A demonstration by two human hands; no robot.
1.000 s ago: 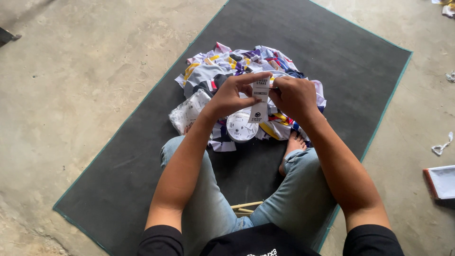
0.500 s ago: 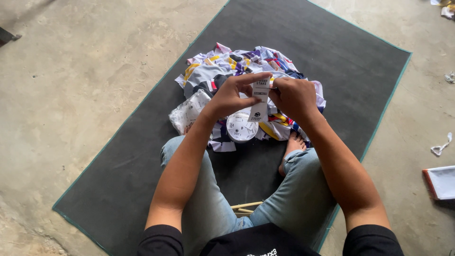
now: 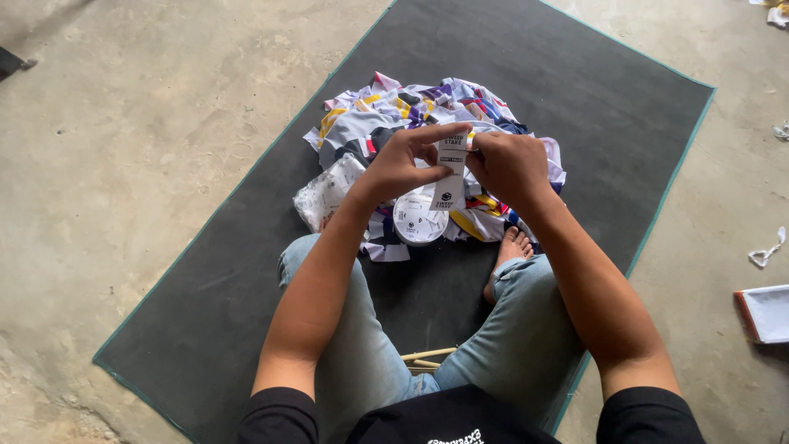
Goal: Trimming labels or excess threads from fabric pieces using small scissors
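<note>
Biggest thing here is the concrete floor (image 3: 148,164), bare and grey, with a dark mat (image 3: 575,99) laid slantwise across it, thin green edge all round. The person sits cross-legged on the mat in light blue jeans (image 3: 526,345), 1 bare foot (image 3: 511,247) poking out on the right side.

Right in front of the knees is a pile of cloth scraps (image 3: 394,115), white with purple, yellow and red bits, plus a clear plastic bag (image 3: 327,191) on its left edge and a round white piece (image 3: 417,220) on the near side of the pile.

Both hands are up over that pile, holding a narrow white tag strip (image 3: 450,177). The left hand (image 3: 403,164) pinches the top of it from the left, thumb and forefinger pressed together on it, other fingers curled loosely. The right hand (image 3: 511,164) is closed on the same top end from the right, fingers bunched; I can't see its fingertips well enough to say exactly how they grip.

The strip's long axis runs pretty much straight down from the fingers, so the free end hangs below both hands, toward the person. Both hands touch it at the top, about equally near.

Small stuff: 2 or so pale sticks (image 3: 427,358) between the legs, a flat white-and-red box (image 3: 764,312) at the right edge, a little white scrap (image 3: 768,251) near it.
</note>
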